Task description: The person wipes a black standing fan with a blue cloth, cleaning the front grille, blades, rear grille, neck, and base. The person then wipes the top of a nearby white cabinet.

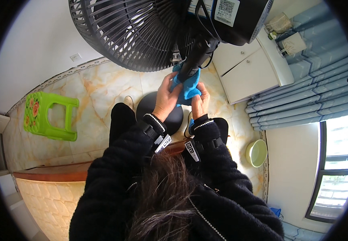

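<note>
A black standing fan leans into the top of the view, its round grille at the left and its motor housing at the right. Below the head, a blue cloth is wrapped around the lower part of the fan's black neck. My left hand grips the cloth from the left, thumb on top. On the right side, my right hand pinches the cloth's edge between thumb and fingers. The fan's round black base stands on the floor between my feet, partly hidden by my left hand.
A green plastic stool with a flowered seat lies on its side at the left. Behind me is a bed with a wooden edge. A white cabinet, blue curtains and a pale green basin are on the right.
</note>
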Tool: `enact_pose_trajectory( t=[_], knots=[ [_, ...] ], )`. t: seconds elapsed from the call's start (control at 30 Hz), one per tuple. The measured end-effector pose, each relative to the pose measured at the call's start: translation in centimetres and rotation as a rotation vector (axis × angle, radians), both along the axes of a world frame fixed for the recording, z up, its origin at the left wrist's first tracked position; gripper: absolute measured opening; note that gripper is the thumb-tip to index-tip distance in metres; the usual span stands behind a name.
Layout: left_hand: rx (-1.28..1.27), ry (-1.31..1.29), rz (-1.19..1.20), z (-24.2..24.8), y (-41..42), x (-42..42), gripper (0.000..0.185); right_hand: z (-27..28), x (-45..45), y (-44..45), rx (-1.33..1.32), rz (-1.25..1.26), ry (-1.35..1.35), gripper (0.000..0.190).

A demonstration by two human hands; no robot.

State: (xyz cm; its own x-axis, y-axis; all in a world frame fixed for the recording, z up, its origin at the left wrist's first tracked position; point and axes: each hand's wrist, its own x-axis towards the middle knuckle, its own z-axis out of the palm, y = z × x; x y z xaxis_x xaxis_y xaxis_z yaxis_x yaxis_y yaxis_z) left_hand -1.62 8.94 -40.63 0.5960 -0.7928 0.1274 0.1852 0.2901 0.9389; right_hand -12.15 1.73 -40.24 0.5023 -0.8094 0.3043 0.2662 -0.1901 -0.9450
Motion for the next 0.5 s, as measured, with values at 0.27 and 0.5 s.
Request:
enact_pose_trajectory(
  t=[0.27,0.5],
  knots=[
    [0.167,0.285,-0.003,-3.0,0.1,2.1,0.038,-3.0,1.0,-0.6,0.622,-0.001,-0.016,0.041],
    [0.284,0.357,-0.075,-5.0,-1.2,3.7,0.031,-3.6,1.9,-1.1,0.671,-0.082,0.088,0.042]
  ],
)
